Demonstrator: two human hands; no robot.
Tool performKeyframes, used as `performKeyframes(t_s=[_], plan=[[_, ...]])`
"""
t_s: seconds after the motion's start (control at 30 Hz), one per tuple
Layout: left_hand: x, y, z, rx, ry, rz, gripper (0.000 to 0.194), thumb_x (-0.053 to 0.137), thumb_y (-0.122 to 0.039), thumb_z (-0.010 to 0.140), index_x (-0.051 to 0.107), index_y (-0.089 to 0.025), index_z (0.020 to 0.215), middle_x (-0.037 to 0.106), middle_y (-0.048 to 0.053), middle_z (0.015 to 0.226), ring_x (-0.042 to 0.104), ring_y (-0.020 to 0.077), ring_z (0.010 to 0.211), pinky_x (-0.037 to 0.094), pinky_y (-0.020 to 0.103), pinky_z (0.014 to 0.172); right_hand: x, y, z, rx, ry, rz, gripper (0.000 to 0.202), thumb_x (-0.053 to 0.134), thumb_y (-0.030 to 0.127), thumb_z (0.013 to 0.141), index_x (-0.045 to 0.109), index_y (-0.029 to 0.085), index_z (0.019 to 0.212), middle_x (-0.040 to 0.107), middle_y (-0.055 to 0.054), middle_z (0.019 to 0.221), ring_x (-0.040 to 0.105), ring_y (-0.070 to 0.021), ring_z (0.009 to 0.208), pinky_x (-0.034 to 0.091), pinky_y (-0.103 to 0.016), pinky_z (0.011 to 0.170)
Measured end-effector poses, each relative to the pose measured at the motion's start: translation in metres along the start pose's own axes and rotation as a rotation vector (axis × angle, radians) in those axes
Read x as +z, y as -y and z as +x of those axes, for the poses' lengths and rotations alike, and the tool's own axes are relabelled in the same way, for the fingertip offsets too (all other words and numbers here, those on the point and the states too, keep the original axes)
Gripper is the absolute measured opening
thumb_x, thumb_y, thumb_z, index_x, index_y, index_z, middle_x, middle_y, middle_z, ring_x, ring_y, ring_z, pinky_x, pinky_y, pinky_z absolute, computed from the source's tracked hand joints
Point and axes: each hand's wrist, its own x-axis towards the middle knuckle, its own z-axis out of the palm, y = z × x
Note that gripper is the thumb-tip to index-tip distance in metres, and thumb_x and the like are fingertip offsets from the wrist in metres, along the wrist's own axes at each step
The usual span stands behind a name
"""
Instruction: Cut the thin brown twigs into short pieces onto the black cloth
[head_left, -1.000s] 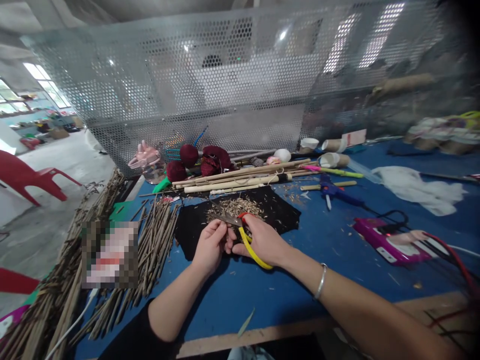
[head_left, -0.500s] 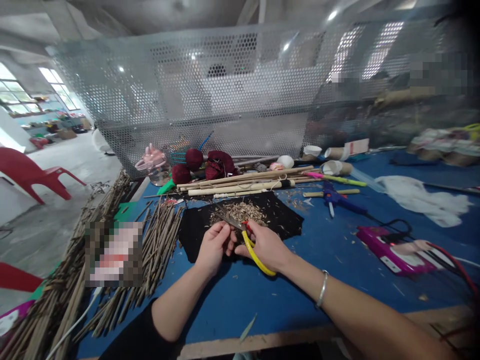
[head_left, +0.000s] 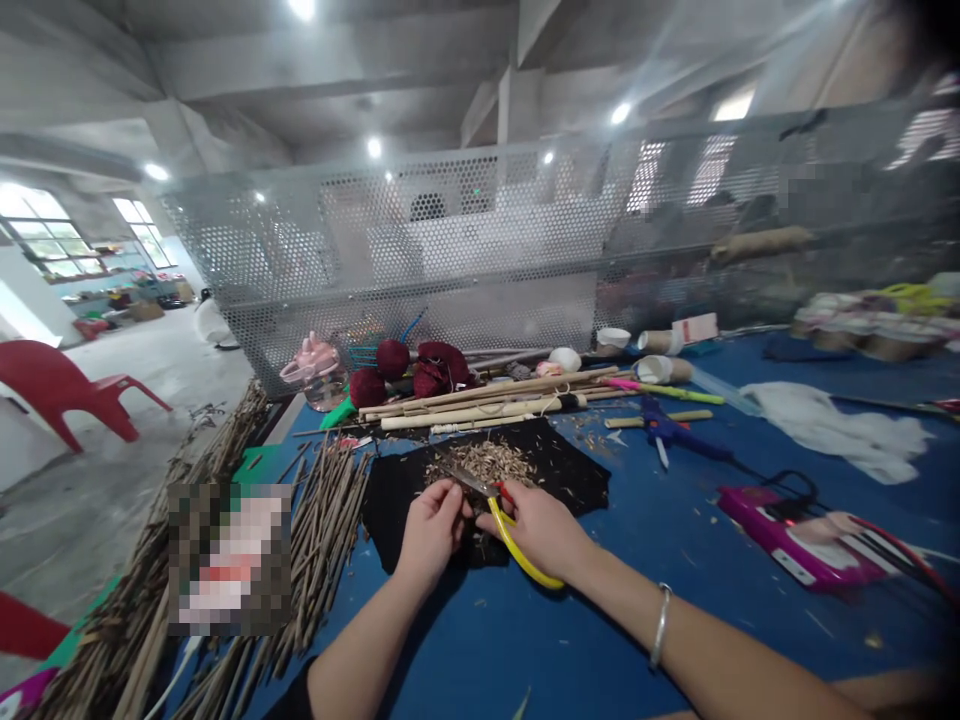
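My right hand (head_left: 551, 525) is wrapped round the yellow handle of a pair of scissors (head_left: 519, 552), which also shows a bit of red. Its metal blades point left, past the fingertips of my left hand (head_left: 431, 525). Those fingertips are pinched together beside the blades, and what they hold is too small or too hidden to make out. Beyond both hands, a pile of small pale brown clippings (head_left: 504, 462) lies on a black cloth (head_left: 394, 500).
Thin cut sticks (head_left: 330, 530) and a bundle of longer twigs (head_left: 142, 560) lie at the left. Peeled rods (head_left: 480, 412) and dark red yarn balls (head_left: 367, 387) sit behind the cloth. At right are a blue glue gun (head_left: 675, 430), a purple power strip (head_left: 780, 540) and a white plastic bag (head_left: 832, 425).
The camera has tipped upward, so the table and hands appear lower in the picture. Both hands and the scissors keep nearly the same place over the cloth.
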Motion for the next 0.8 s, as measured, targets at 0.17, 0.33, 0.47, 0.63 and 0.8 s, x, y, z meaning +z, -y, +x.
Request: performKeyframes(t_s=[0.17, 0.33, 0.47, 0.63, 0.8], plan=[[0.0, -0.0011, 0.0007, -0.011, 0.008, 0.029, 0.033, 0.061, -0.046, 0.067, 0.052, -0.014, 0.07, 0.05, -0.005, 0.053, 0.029, 0.0015, 0.033, 0.019, 0.015, 0.032, -0.0013, -0.0013, 0.0018, 0.01, 0.012, -0.023, 0.038, 0.05, 0.059, 0.072, 0.047, 0.02, 0.071, 0.058, -0.001, 0.066, 0.05, -0.0137, 0.056, 0.024, -0.023, 0.049], [-0.0044, 0.003, 0.0032, 0.033, -0.006, 0.062, 0.032, 0.06, -0.044, 0.069, 0.056, -0.012, 0.074, 0.053, -0.003, 0.052, 0.029, 0.0014, 0.034, 0.018, 0.015, 0.033, -0.0004, -0.0039, 0.0019, 0.008, 0.031, -0.044, 0.038, 0.049, 0.059, 0.073, 0.049, 0.02, 0.072, 0.058, -0.002, 0.067, 0.05, -0.0134, 0.055, 0.025, -0.023, 0.049], [-0.0059, 0.0019, 0.0022, 0.053, -0.037, 0.092, 0.032, 0.058, -0.044, 0.07, 0.06, -0.012, 0.077, 0.052, -0.003, 0.05, 0.033, 0.003, 0.034, 0.021, 0.015, 0.033, 0.0009, -0.0052, 0.0029, 0.016, 0.049, -0.064, 0.039, 0.048, 0.06, 0.074, 0.05, 0.02, 0.071, 0.059, -0.003, 0.066, 0.051, -0.0135, 0.055, 0.026, -0.023, 0.049], [-0.0053, 0.0001, 0.002, 0.031, -0.072, 0.051, 0.038, 0.06, -0.046, 0.068, 0.062, -0.012, 0.084, 0.052, -0.003, 0.052, 0.037, 0.0042, 0.035, 0.028, 0.016, 0.032, -0.0025, -0.0022, 0.0052, 0.055, 0.023, -0.101, 0.04, 0.049, 0.061, 0.071, 0.048, 0.021, 0.071, 0.06, -0.003, 0.068, 0.054, -0.0159, 0.058, 0.026, -0.023, 0.049], [-0.0051, -0.0003, 0.0037, 0.054, -0.08, -0.043, 0.037, 0.063, -0.042, 0.066, 0.06, -0.011, 0.085, 0.057, 0.001, 0.061, 0.045, 0.0054, 0.045, 0.037, 0.017, 0.04, -0.0066, 0.0015, 0.0038, 0.049, -0.031, -0.139, 0.046, 0.057, 0.064, 0.061, 0.047, 0.022, 0.078, 0.061, -0.003, 0.071, 0.057, -0.0194, 0.065, 0.028, -0.024, 0.053]])
